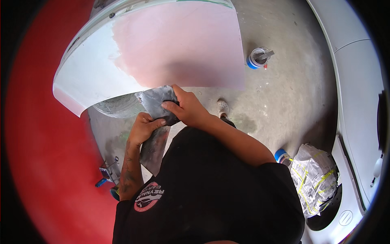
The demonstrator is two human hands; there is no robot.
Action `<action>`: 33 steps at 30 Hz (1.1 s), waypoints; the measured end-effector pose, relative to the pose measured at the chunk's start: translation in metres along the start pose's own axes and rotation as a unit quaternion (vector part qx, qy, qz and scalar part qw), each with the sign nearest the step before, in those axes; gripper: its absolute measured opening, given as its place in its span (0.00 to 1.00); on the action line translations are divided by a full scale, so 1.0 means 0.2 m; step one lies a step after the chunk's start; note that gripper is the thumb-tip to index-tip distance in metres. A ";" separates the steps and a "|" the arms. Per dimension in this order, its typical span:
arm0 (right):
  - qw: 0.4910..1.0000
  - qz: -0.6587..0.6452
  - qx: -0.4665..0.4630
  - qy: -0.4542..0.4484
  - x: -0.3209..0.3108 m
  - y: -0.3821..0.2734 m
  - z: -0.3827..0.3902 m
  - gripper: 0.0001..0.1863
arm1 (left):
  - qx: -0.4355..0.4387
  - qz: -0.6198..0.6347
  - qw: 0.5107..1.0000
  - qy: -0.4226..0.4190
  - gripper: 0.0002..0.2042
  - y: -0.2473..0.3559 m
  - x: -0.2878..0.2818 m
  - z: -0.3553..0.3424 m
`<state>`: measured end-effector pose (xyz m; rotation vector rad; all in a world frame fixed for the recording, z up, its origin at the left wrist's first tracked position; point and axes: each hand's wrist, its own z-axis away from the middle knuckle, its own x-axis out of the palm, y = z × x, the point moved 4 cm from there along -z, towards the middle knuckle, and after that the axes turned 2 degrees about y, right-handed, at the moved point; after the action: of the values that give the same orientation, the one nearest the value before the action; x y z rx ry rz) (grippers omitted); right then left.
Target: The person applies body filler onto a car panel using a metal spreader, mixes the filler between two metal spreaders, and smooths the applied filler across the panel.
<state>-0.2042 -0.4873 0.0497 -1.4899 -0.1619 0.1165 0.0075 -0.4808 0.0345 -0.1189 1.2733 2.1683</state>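
My left hand [147, 127] and my right hand [187, 106] both grip a worn dark grey sheet of sandpaper [155, 101] in front of my chest. Each thumb presses on its face, and the fingers behind are mostly hidden. A lower length of the sheet hangs below my left hand toward my shirt; whether it is folded or a separate piece, I cannot tell. Just beyond my hands is a curved white car body panel [91, 61] with a broad pink patch [178, 40]. The sheet's upper edge overlaps the panel's near edge in view.
A tire [118, 106] shows under the panel. An open tin [252, 63] with a flat tool across it stands on the concrete floor [284, 101]. At right are a newspaper-wrapped bundle [313, 175], a second tin [281, 155] and a white car [357, 73]. A red surface [44, 134] fills the left.
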 end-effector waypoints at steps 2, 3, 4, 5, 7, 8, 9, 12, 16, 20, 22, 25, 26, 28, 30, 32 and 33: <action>0.986 0.125 -0.034 -0.107 -0.01 -0.03 0.02 0.13 | 0.099 0.107 0.987 0.066 0.13 0.03 -0.05 -0.01; 0.976 0.175 -0.042 -0.124 0.00 -0.01 0.03 0.09 | 0.058 0.116 0.991 0.035 0.14 0.03 -0.10 0.00; 0.975 0.175 -0.042 -0.126 -0.01 0.03 0.04 0.09 | 0.057 0.117 0.991 0.037 0.14 0.02 -0.11 0.01; 0.947 0.271 -0.060 -0.163 0.00 0.07 0.04 0.08 | 0.044 0.199 0.975 0.085 0.16 0.01 -0.14 0.01; 0.899 0.381 -0.057 -0.208 0.00 0.16 0.06 0.04 | 0.027 0.246 0.959 0.140 0.22 -0.04 -0.19 0.04; 0.898 0.382 -0.058 -0.212 -0.02 0.18 0.08 0.04 | 0.026 0.248 0.958 0.143 0.22 -0.09 -0.20 0.04; 0.901 0.389 -0.059 -0.182 -0.05 0.20 0.09 0.04 | -0.011 0.162 0.975 0.152 0.23 -0.19 -0.20 0.05; 0.913 0.391 -0.032 -0.114 -0.16 0.23 0.12 0.05 | -0.144 0.050 0.975 0.163 0.24 -0.51 -0.14 0.11; 0.947 0.315 0.059 0.026 -0.33 0.25 0.16 0.08 | -0.143 0.047 0.967 0.207 0.19 -0.75 -0.07 0.20; 0.976 0.190 0.024 0.104 -0.48 0.31 0.18 0.10 | -0.229 0.154 0.925 0.262 0.17 -0.87 -0.06 0.29; 0.980 0.159 0.036 0.113 -0.52 0.32 0.18 0.12 | -0.228 0.207 0.911 0.275 0.17 -0.93 -0.08 0.30; 0.984 0.007 0.045 0.175 -0.57 0.34 0.18 0.09 | -0.213 0.262 0.895 0.292 0.17 -0.93 -0.10 0.30; 0.984 0.007 0.044 0.175 -0.55 0.34 0.17 0.09 | -0.200 0.264 0.895 0.300 0.17 -0.88 -0.12 0.29; 0.969 -0.172 0.029 0.174 -0.48 0.34 0.13 0.12 | -0.187 0.238 0.918 0.257 0.17 -0.76 -0.13 0.24; 0.976 -0.174 0.018 0.131 -0.39 0.33 0.10 0.14 | -0.174 0.214 0.938 0.213 0.18 -0.58 -0.10 0.18; 0.968 -0.231 0.021 0.100 -0.24 0.25 0.06 0.12 | -0.102 0.232 0.963 0.088 0.20 -0.30 0.02 0.11; 0.976 -0.206 0.010 0.070 -0.18 0.23 0.05 0.13 | -0.054 0.211 0.974 0.066 0.19 -0.14 0.10 0.08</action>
<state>-0.2398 -0.4805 0.0024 -1.4100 -0.3508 -0.3202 0.0102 -0.4481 0.0139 -0.0393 1.3497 2.6309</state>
